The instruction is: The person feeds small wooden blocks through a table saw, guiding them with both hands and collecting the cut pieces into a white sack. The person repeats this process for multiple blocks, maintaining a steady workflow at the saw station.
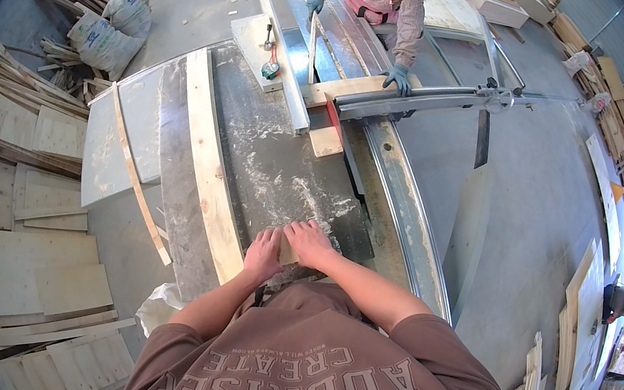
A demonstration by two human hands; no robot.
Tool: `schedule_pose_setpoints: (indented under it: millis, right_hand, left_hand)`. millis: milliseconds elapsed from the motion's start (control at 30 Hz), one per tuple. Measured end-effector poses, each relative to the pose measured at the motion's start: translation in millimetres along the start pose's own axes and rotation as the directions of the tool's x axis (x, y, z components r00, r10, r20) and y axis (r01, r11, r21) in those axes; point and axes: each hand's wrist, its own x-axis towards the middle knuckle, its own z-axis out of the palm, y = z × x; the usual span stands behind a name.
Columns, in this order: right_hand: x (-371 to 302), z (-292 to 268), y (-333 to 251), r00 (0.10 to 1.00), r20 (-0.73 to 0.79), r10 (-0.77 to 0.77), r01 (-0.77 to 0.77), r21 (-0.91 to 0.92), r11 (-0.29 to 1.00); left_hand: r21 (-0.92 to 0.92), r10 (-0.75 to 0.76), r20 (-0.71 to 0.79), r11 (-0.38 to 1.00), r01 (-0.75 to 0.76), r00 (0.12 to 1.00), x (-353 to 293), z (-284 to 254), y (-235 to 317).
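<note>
At the near edge of the dark saw table (260, 107), my left hand (264, 254) and my right hand (309, 243) sit close together. Both have their fingers closed over a small piece of wood (287, 251), mostly covered by the hands. Farther ahead, a short wood block (325, 142) lies beside a red upright part (333, 114) of the saw. Behind it a co-worker's gloved hand (398, 79) rests on a wooden board (356, 89), and their other glove (315, 3) holds a thin strip (313, 42).
A long plank (209, 155) lies along the table's left side, near a metal fence (280, 57). Red-and-green tool (270, 68) sits beyond that. The sliding rail (413, 218) runs along the right. Sawdust covers the tabletop; sheets (42, 276) are stacked left.
</note>
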Motion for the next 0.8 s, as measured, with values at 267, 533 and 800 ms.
schedule_pose_setpoints:
  millis: [267, 533, 800]
  right_hand:
    - [1, -10, -2, 0.996, 0.084, 0.010, -0.012, 0.018, 1.000]
    - [1, -7, -1, 0.998, 0.057, -0.001, 0.001, -0.006, 1.000]
    - [1, -3, 1, 0.998, 0.055, -0.001, 0.001, 0.005, 1.000]
  left_hand:
    - [0.004, -0.012, 0.013, 1.000, 0.012, 1.000, 0, -1, 1]
    - [0.011, -0.015, 0.015, 1.000, 0.014, 1.000, 1, -1, 1]
    - [-0.002, -0.027, 0.034, 1.000, 0.027, 0.999, 2, 4, -2]
